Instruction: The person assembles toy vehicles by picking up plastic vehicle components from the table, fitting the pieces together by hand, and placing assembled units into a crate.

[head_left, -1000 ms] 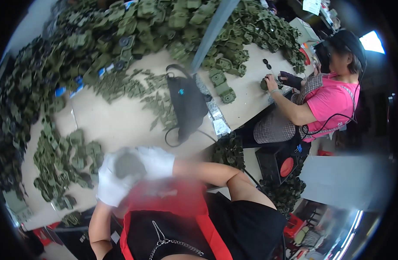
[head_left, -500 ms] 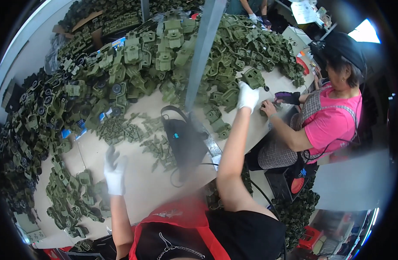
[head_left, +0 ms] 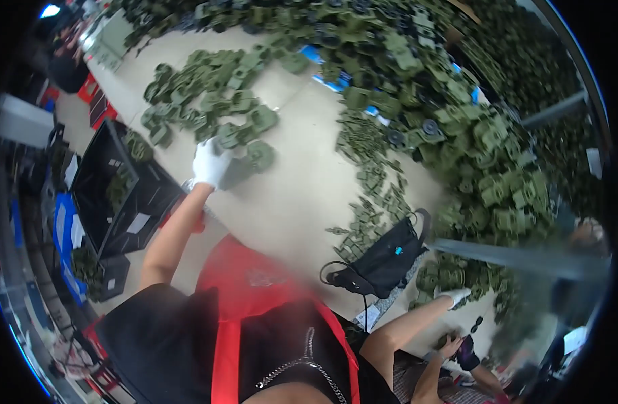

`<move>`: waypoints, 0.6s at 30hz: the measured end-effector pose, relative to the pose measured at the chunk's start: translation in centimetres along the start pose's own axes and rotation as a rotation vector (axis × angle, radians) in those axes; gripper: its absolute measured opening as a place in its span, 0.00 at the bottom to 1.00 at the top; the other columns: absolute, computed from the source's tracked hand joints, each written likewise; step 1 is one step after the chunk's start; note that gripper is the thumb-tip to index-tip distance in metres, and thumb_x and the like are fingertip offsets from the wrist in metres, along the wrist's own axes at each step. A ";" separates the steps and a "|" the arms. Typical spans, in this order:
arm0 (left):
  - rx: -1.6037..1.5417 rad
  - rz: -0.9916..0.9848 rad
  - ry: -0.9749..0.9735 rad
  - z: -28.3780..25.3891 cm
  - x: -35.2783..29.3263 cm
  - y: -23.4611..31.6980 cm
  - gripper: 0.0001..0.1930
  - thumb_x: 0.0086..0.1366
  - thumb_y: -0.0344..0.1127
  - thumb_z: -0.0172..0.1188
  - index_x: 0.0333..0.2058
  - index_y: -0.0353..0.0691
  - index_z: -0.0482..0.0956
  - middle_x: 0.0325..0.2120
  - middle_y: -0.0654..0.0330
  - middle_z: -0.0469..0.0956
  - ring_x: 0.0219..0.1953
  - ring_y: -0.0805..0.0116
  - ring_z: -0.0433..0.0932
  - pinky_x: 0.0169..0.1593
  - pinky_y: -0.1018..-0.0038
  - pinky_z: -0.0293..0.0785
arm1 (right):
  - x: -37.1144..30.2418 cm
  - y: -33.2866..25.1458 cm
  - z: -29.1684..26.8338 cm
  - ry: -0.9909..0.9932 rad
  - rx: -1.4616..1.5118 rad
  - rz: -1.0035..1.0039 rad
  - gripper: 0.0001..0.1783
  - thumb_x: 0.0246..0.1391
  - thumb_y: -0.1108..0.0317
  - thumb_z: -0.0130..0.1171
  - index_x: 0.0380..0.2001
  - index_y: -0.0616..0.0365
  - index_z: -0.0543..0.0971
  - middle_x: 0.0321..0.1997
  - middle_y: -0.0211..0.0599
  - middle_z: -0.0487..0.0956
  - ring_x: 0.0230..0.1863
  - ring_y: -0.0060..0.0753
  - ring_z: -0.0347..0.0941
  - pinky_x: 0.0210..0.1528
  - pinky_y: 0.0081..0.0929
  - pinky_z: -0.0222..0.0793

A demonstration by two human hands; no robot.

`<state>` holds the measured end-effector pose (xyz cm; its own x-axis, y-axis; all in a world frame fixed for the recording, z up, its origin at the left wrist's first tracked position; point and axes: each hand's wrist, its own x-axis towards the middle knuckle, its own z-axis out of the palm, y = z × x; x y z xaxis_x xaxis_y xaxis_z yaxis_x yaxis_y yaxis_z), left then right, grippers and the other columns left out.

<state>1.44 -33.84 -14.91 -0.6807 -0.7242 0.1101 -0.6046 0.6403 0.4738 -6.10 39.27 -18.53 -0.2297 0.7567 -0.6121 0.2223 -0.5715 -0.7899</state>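
Fingers of gloved left hand (head_left: 211, 165) curled at green part (head_left: 229, 136), seemingly touching; firm grip, can't tell. Part sits at near edge of loose pile (head_left: 218, 79) on worktop (head_left: 302, 195). Half a second ago fingers were open, off the pile; now this hand is working at it. Right hand (head_left: 454, 296) beside green heap (head_left: 450, 276), finger opening unclear. Black bag (head_left: 383, 259) between, co-worker's hand (head_left: 450, 345) near right.

Looks softly bright over the counter (head_left: 302, 182), blurs hazily at lower right, bends and blackens toward the rim.
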 end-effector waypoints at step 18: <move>-0.291 -0.110 -0.787 3.5 -1.9 0.2 0.46 0.44 0.58 0.68 0.55 0.29 0.67 0.52 0.43 0.72 0.53 0.53 0.74 0.55 0.68 0.69 | -42.4 30.1 7.9 -1.276 -1.180 -0.498 0.38 0.47 0.60 0.66 0.61 0.58 0.64 0.54 0.44 0.73 0.52 0.35 0.71 0.55 0.30 0.66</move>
<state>1.18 -31.46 -18.04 -0.7792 -0.3199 -0.5390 -0.6268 0.4069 0.6645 2.85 -12.56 -16.68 -0.8603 -0.2403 -0.4496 0.2661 0.5406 -0.7981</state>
